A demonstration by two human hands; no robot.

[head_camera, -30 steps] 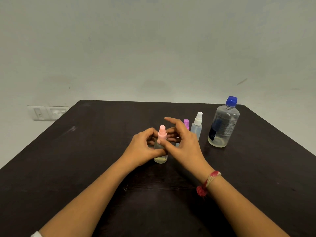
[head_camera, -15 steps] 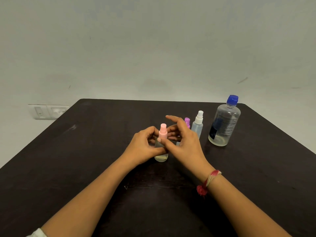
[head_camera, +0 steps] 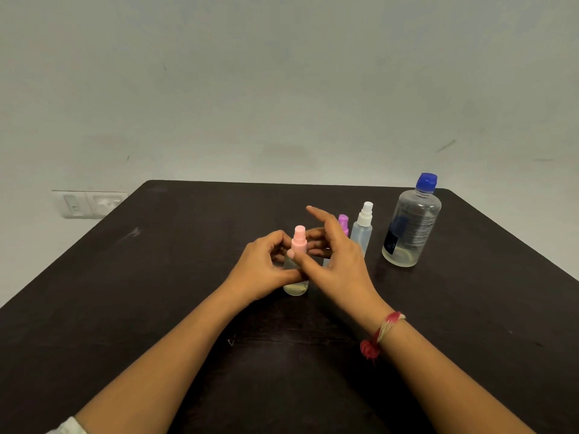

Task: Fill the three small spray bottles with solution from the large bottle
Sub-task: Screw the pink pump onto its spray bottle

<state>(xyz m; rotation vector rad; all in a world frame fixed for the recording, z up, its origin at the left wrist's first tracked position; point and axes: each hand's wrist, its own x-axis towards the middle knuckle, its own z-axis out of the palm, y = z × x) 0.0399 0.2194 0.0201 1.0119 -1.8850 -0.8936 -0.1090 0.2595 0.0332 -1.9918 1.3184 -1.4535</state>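
Left hand (head_camera: 261, 272) grips the body of the pink-capped spray bottle (head_camera: 299, 241), upright at the table (head_camera: 150, 277) centre; right hand (head_camera: 340, 266) pinches its spray head, index finger raised; purple-capped bottle (head_camera: 343, 221) and white-capped bottle (head_camera: 362, 231) stand just behind; large bottle (head_camera: 411, 227), capped, near far right corner.

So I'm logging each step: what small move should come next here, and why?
Probably twist the pink spray top off: the left hand grips that small bottle upright, the right hand pinches its top, and it looks nearly empty. The large bottle is capped.
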